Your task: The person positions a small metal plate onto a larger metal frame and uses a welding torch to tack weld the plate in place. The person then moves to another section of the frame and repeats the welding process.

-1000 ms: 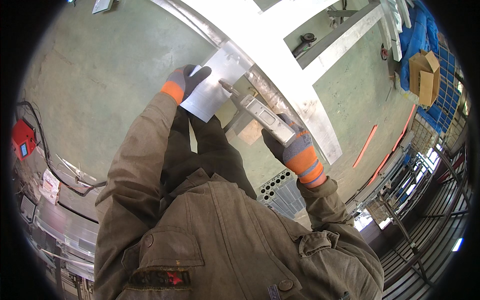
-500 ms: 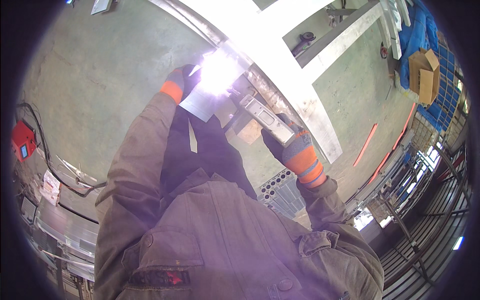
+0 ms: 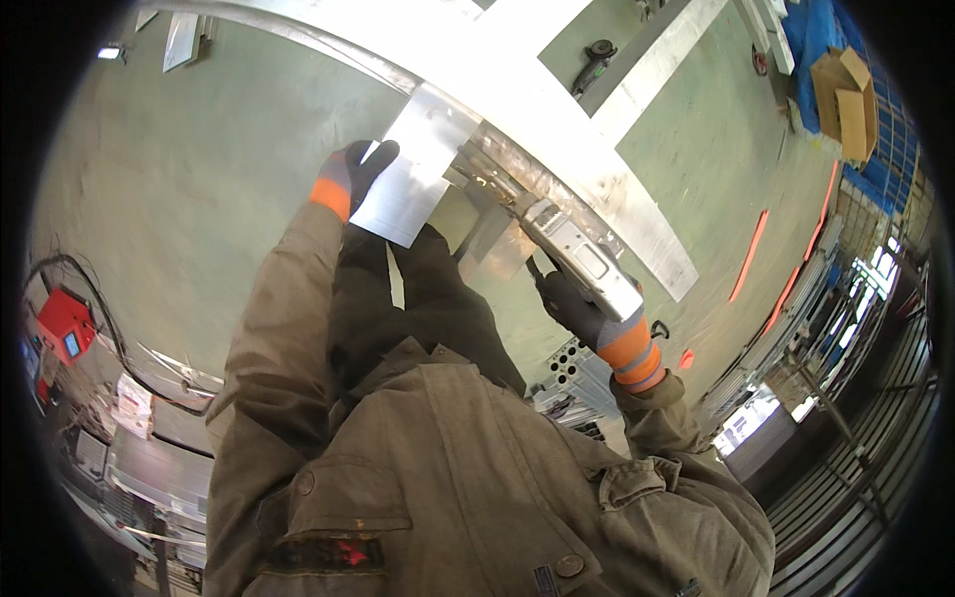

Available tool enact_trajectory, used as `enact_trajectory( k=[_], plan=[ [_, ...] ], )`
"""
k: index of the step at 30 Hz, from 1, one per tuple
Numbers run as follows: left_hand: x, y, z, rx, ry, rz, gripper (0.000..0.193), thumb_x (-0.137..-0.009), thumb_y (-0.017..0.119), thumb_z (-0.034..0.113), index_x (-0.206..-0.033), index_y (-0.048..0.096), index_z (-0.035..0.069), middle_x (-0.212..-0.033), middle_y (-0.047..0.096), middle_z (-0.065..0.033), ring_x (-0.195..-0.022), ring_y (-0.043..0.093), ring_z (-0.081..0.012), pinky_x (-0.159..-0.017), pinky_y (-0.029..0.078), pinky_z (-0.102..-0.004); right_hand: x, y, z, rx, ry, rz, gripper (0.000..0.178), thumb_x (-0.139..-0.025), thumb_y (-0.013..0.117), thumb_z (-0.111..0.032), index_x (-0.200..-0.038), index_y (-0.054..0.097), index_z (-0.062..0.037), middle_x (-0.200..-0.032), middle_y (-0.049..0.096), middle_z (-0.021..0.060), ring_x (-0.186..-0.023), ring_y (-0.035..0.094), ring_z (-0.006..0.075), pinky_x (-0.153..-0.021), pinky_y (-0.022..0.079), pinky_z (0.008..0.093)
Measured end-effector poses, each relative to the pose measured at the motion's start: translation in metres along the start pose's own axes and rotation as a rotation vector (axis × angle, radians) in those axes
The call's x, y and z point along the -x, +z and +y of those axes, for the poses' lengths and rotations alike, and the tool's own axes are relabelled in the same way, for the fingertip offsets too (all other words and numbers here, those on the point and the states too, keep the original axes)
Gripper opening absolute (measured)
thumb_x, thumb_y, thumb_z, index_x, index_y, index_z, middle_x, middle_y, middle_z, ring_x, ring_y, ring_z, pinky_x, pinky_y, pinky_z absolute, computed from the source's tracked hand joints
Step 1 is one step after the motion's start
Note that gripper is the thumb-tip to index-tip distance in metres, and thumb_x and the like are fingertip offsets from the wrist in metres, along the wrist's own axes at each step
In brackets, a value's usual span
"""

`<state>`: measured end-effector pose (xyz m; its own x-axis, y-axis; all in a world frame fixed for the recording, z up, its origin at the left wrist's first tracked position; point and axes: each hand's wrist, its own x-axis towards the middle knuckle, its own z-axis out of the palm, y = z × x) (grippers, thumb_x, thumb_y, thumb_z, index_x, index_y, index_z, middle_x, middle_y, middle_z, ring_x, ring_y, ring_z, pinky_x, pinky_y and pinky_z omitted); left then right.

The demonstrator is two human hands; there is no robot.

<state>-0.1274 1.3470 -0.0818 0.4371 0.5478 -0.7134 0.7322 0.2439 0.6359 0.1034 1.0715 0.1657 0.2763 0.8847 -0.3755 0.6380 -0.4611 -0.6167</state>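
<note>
While the brown button-front work jacket (image 3: 428, 458) fills the lower middle of the view, the dark trousers (image 3: 443, 298) show just beyond its hem. Past them, the person's left hand (image 3: 353, 179), in a dark grey knitted glove with an orange cuff, holds the thin, rectangular, silvery metal sheet (image 3: 413, 194) by its left edge, thumb lying over the upper face. The person's right hand (image 3: 587, 308), gloved alike, is closed around the long, boxy, grey handheld tool (image 3: 580, 251), its grip partly hidden behind the body. The tool points away and leftward, its narrow nozzle end near the sheet's right edge; whether the two touch cannot be told. The sheet lies slantwise between the hands, its near end by the trousers and its far end against the edge of the broad, pale metal frame (image 3: 637, 209), glaringly bright in places. Off to the left, the red box-shaped machine with a small screen (image 3: 66, 323) stands near a dark cable (image 3: 104, 308). Farther out, a dark angle grinder (image 3: 595, 65) sits within the frame's opening, and an open brown cardboard box (image 3: 851, 109) rests by crumpled blue sheeting (image 3: 814, 35) at the far right.
</note>
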Motion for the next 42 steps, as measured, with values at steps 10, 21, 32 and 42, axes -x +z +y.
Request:
enact_trajectory(
  k=[10, 21, 32, 42],
  plan=[
    [-0.005, -0.004, -0.004, 0.306, -0.021, -0.124, 0.075, -0.105, 0.066, 0.055, -0.14, 0.066, -0.011, -0.129, 0.074, -0.0165, -0.116, 0.068, -0.0226, -0.1, 0.055, -0.0353, 0.031, 0.023, 0.018, 0.0, 0.004, 0.24, 0.035, -0.09, 0.085, -0.009, -0.123, 0.073, -0.0058, -0.109, 0.07, 0.0133, -0.089, 0.074, 0.0325, -0.074, 0.059, 0.039],
    [-0.006, -0.009, -0.001, 0.174, -0.004, -0.121, 0.076, -0.106, 0.061, 0.06, -0.137, 0.069, -0.008, -0.129, 0.075, -0.0143, -0.116, 0.068, -0.0217, -0.102, 0.054, -0.0363, 0.045, 0.025, 0.011, -0.164, 0.031, 0.226, 0.041, -0.097, 0.075, 0.003, -0.136, 0.063, 0.0039, -0.122, 0.068, 0.0169, -0.108, 0.072, 0.0279, -0.091, 0.057, 0.0359],
    [-0.007, -0.018, 0.003, 0.457, -0.092, -0.199, 0.076, -0.111, 0.051, 0.061, -0.146, 0.063, -0.005, -0.137, 0.072, -0.0164, -0.12, 0.07, -0.0247, -0.104, 0.055, -0.0372, 0.079, 0.012, 0.017, -0.255, 0.048, 0.18, 0.052, -0.094, 0.076, 0.002, -0.144, 0.061, 0.0005, -0.133, 0.066, 0.0202, -0.116, 0.071, 0.036, -0.095, 0.058, 0.041],
    [-0.022, -0.025, -0.004, 0.396, -0.103, -0.289, 0.063, -0.109, 0.064, 0.047, -0.14, 0.065, -0.008, -0.133, 0.071, -0.0136, -0.125, 0.066, -0.0233, -0.107, 0.054, -0.0388, 0.094, -0.061, 0.023, -0.361, -0.172, 0.326, 0.057, -0.083, 0.079, 0.001, -0.139, 0.065, 0.0034, -0.1, 0.073, 0.014, -0.076, 0.074, 0.0259, -0.068, 0.059, 0.0368]
  ],
)
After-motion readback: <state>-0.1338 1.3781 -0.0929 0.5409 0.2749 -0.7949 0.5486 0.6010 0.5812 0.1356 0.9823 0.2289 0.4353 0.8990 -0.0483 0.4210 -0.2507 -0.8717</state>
